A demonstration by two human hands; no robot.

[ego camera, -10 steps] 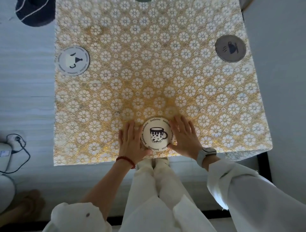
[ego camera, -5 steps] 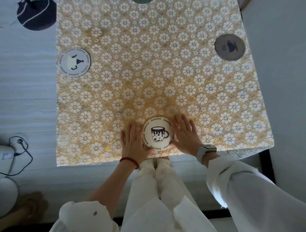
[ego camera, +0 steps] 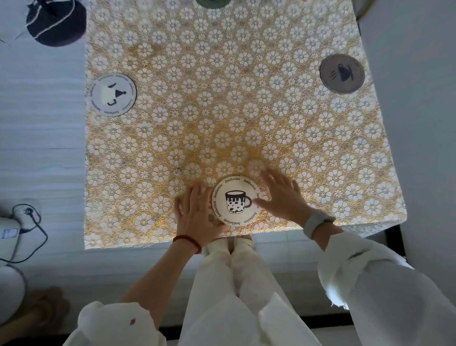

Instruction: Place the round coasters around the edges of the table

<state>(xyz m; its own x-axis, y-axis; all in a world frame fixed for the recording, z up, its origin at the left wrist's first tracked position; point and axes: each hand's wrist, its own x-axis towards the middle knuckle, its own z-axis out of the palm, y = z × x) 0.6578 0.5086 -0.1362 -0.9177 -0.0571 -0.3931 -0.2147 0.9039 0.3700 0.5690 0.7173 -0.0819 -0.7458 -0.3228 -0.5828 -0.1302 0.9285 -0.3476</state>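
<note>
A green round thing (ego camera: 212, 2) at the table's far edge is cut off by the frame, perhaps another coaster. The left hand (ego camera: 197, 217) lies flat, fingers spread, against the left rim of the cream mug coaster (ego camera: 235, 200) by the near edge of the table (ego camera: 246, 103). The right hand (ego camera: 283, 196) is blurred, open, its thumb over the coaster's right side; neither hand grips it. A white coaster (ego camera: 111, 94) sits at the left edge, a grey coaster (ego camera: 342, 73) at the right.

One head-worn wide-angle view looks steeply down from close above the near edge of the tabletop (ego camera: 222, 111), its far edge cropped.
</note>
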